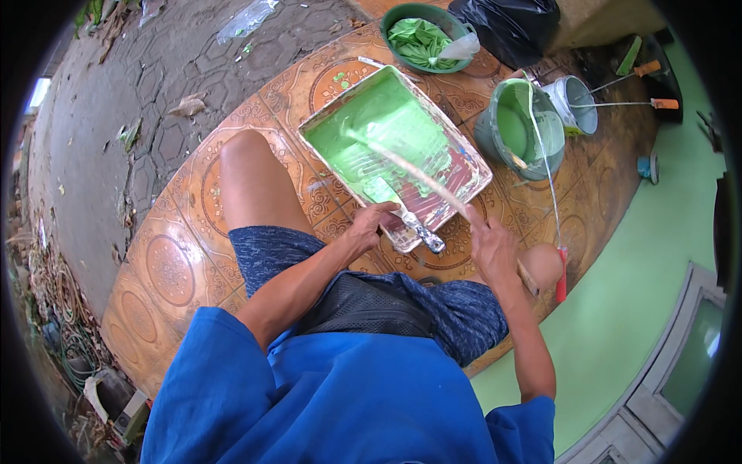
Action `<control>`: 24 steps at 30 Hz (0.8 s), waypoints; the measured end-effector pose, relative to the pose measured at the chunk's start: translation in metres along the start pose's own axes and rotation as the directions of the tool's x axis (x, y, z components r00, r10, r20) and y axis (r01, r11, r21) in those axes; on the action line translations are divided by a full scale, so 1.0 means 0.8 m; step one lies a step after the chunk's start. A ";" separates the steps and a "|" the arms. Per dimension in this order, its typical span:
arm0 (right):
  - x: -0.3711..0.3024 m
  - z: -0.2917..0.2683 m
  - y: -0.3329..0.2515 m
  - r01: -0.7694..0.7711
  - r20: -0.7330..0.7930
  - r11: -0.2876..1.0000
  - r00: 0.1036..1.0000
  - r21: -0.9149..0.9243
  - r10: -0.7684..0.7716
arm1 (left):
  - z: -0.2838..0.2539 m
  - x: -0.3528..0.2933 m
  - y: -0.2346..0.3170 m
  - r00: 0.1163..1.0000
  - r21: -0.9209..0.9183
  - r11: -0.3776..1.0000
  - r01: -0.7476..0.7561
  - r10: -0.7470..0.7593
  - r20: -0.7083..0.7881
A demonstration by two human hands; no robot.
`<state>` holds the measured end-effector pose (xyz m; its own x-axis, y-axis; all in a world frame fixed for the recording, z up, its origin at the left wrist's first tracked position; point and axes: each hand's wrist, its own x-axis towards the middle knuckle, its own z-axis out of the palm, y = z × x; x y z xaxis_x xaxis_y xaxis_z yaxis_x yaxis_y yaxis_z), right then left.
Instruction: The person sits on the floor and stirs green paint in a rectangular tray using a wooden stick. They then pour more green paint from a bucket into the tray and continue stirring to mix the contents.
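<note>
A paint tray [471, 151] with green paint pooled at its far end and a ribbed slope at its near end sits before my crossed legs. My right hand [495, 246] is closed round a long wooden stick [421, 176], whose far tip reaches into the paint. Closed at the tray's near left rim, my left hand [375, 224] appears to grip that edge; its fingertips are partly hidden. Beside those fingers, a short tool with a green-coated blade or bristles and a paint-spattered handle [423, 233] lies across the rim. Whether it is a scraper or a brush I cannot tell.
A bucket of green paint [488, 127] stands right of the tray, a long wire roller handle with a red grip [562, 286] leaning from it. Behind are a white pail [581, 116], a basin [393, 48] with green plastic and a black bag [510, 27]. A green wall [618, 255] borders the right.
</note>
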<state>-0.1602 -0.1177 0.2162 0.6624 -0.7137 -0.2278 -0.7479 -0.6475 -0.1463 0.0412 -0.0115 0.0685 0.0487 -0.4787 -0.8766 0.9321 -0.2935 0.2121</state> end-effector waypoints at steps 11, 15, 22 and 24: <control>0.006 -0.003 -0.019 0.019 0.008 0.998 1.000 0.062 -0.020 | 0.002 0.004 0.002 0.998 0.071 0.996 0.052 -0.055 0.035; 0.018 -0.009 -0.024 0.046 -0.071 0.998 0.997 0.039 -0.043 | -0.016 0.031 -0.007 0.999 0.096 0.995 0.009 -0.006 -0.034; 0.015 -0.003 -0.009 0.059 -0.090 0.997 0.994 0.040 -0.055 | 0.019 -0.034 0.020 0.995 -0.081 0.996 -0.033 0.041 0.094; 0.020 -0.012 -0.001 0.047 -0.124 0.999 0.991 -0.004 -0.047 | 0.020 -0.034 0.021 0.997 -0.039 0.999 -0.023 0.026 0.072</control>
<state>-0.1489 -0.1314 0.2222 0.6972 -0.7099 -0.1000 -0.7157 -0.6814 -0.1533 0.0501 -0.0164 0.1031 0.0468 -0.5446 -0.8374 0.9441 -0.2498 0.2152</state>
